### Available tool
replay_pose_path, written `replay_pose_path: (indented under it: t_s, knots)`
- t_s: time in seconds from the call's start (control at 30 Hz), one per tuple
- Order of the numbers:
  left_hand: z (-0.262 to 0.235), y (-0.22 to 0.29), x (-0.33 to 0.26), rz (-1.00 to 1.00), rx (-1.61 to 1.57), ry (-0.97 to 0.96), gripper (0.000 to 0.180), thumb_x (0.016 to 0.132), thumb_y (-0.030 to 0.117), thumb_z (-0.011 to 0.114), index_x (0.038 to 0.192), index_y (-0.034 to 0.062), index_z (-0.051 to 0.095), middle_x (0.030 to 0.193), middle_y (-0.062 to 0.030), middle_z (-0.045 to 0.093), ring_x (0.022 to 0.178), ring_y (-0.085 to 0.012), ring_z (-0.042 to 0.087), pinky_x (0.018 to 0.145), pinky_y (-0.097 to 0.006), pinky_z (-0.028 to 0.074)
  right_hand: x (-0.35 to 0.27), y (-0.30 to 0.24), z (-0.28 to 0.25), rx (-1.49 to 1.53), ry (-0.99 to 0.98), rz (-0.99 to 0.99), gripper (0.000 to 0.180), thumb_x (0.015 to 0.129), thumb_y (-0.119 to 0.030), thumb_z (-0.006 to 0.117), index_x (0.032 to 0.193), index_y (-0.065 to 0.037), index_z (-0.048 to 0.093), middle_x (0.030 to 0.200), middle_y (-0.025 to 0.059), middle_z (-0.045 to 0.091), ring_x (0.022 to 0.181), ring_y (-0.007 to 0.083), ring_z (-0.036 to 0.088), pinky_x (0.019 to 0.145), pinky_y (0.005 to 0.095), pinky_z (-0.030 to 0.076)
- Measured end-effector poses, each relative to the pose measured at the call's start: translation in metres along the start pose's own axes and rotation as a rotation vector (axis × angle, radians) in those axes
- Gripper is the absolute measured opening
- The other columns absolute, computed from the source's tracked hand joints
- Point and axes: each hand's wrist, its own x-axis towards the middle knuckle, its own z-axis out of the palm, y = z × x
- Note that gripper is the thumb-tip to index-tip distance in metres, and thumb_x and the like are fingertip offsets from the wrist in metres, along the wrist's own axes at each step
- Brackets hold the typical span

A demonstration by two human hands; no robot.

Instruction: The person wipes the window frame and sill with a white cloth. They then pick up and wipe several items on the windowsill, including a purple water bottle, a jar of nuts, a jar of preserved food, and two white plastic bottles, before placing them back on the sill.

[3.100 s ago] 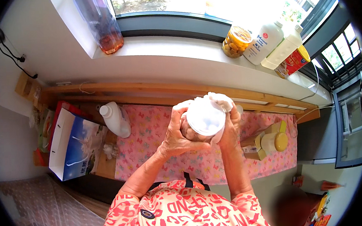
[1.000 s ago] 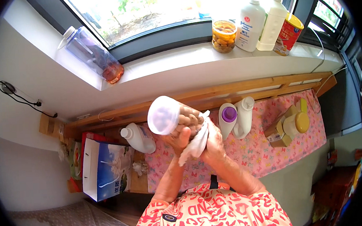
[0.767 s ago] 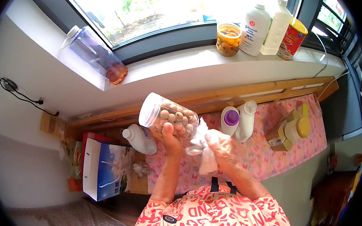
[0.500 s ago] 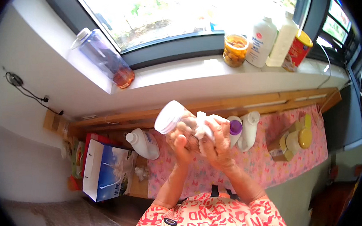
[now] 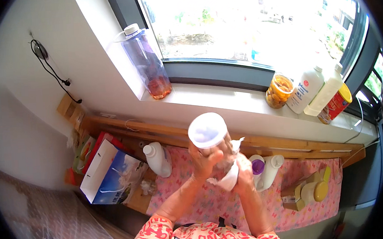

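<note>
A clear jar with a round white lid (image 5: 207,130) is held up over the bench, its lid end tilted up and away from me. My left hand (image 5: 204,160) is closed around the left side of the jar, just below the lid. In my right hand (image 5: 245,174) is a white tissue (image 5: 228,179), pressed against the jar's lower right side, with loose corners sticking out. My fingers and the tissue cover much of the jar's body, so I cannot make out its contents. Just right of that hand stand a purple-capped bottle (image 5: 258,166) and a white bottle (image 5: 271,171).
A pink patterned cloth (image 5: 179,203) covers the bench. On it are another white bottle (image 5: 159,160), a carton (image 5: 294,196) and a yellow-lidded jar (image 5: 315,191). A blue-and-white paper bag (image 5: 116,176) stands left. The windowsill holds a tall clear bottle (image 5: 146,63) and several containers.
My view has swung, shifting the scene. The jar's lid is tipped more toward me. The tissue, bunched in my right hand before, is now spread lower along the jar.
</note>
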Motion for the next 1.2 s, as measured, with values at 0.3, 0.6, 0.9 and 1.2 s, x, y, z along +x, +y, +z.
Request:
replay_pose_path:
  t_s: [0.3,0.6,0.9,1.2]
  knots:
    - [-0.007,-0.007,0.145,0.335,0.426,0.220,0.089,0.071,0.012,0.080,0.143,0.0051,0.028,0.128,-0.0108,0.044,0.118,-0.0206,0.043,0.102,-0.036,0.034,-0.016,0.013,-0.016,-0.238,0.024,0.054,0.033,0.095,-0.025,0.056,0.115,0.002,0.056,0.103,0.0087,0.065,0.090,0.0126,0.062,0.073,0.0264,0.049]
    - [-0.024,-0.049,0.191,0.499,0.319,0.267,0.084,0.076,0.011,0.078,0.139,0.0076,0.023,0.129,-0.0147,0.039,0.119,-0.0256,0.043,0.100,-0.037,0.038,-0.011,0.012,-0.039,-0.352,0.091,0.052,0.032,0.094,-0.025,0.059,0.117,-0.002,0.058,0.093,0.0004,0.064,0.078,0.0055,0.055,0.067,0.0233,0.046]
    - [-0.029,-0.059,0.205,0.761,0.975,0.529,0.083,0.069,0.020,0.084,0.133,0.0043,0.035,0.121,-0.0130,0.039,0.115,-0.0255,0.038,0.099,-0.039,0.038,-0.017,0.009,-0.053,-0.482,0.126,0.003,0.032,0.093,-0.025,0.060,0.116,-0.003,0.059,0.094,0.0008,0.064,0.085,0.0075,0.056,0.075,0.0247,0.046]
    - [0.058,-0.060,0.142,0.805,0.782,0.107,0.089,0.066,0.033,0.084,0.133,0.0015,0.034,0.127,-0.0149,0.039,0.118,-0.0305,0.038,0.102,-0.043,0.029,-0.042,-0.015,-0.078,-0.451,0.238,-0.084,0.030,0.091,-0.021,0.063,0.113,-0.001,0.059,0.090,0.0014,0.064,0.084,0.0073,0.056,0.073,0.0253,0.046]
